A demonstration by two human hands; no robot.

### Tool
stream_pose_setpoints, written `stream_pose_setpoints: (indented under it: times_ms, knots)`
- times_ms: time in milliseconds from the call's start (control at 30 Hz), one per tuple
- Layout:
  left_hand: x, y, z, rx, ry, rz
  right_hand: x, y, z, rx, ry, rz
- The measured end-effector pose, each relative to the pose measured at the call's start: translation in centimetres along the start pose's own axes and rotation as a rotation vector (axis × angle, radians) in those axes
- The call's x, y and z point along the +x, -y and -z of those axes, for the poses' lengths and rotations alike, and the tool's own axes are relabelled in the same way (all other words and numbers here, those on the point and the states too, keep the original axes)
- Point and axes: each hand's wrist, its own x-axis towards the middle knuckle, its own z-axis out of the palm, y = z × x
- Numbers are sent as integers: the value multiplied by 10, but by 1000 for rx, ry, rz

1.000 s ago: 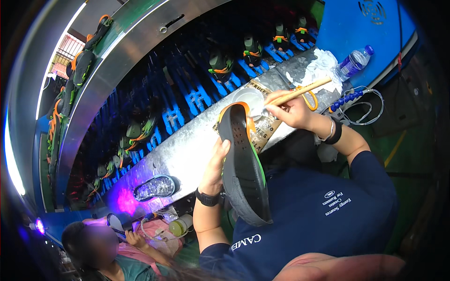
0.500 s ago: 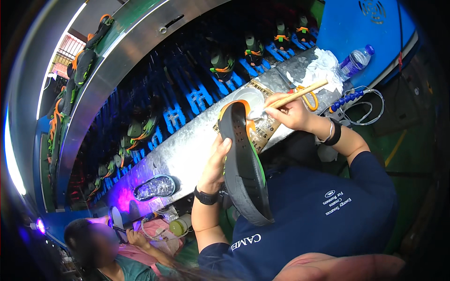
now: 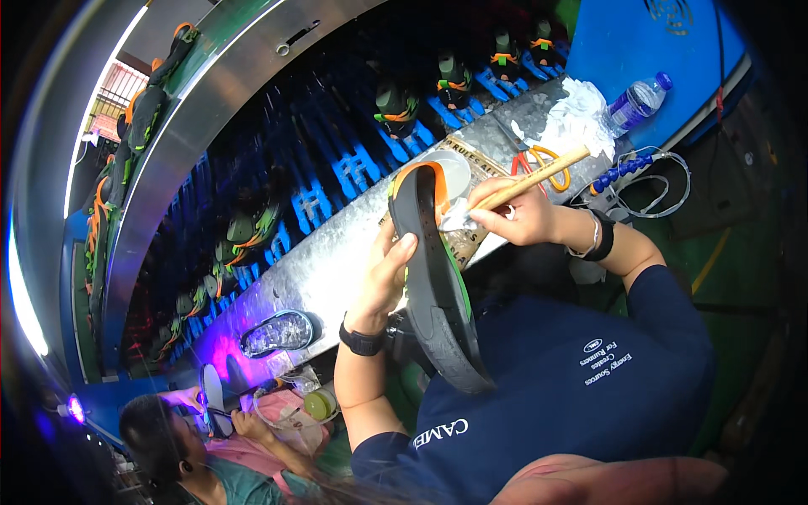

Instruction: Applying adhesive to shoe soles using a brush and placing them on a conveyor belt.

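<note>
2 hands busy: left hand [image 3: 389,278] gripping shoe sole [image 3: 438,278] on edge, long axis toward chest. Right hand [image 3: 518,215] clenching wooden brush [image 3: 539,175], bristles touching sole's upper end.

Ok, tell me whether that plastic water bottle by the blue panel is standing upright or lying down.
Lying down: the water bottle rests on its side on the metal bench, blue cap pointing toward the blue panel.

A clear plastic water bottle with a blue cap and a pale label band [image 3: 633,103] lies tilted well beyond the right hand [image 3: 522,217], up and to its right. A flat tan printed label or card with dark lettering [image 3: 474,160] lies on the bench just beyond that hand, partly hidden.
</note>
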Motion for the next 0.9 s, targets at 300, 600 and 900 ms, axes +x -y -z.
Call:
stream_pose_setpoints:
  times_ms: [300, 600, 900]
  knots:
    - [15, -12, 14, 65, 42, -4, -12, 27, -3, 43, 151, 76]
    - [20, -17, 15, 122, 38, 8, -21, 39, -10, 121, 293, 118]
    - [8, -20, 10, 68, 25, 59, 11, 7, 18, 116, -317, 108]
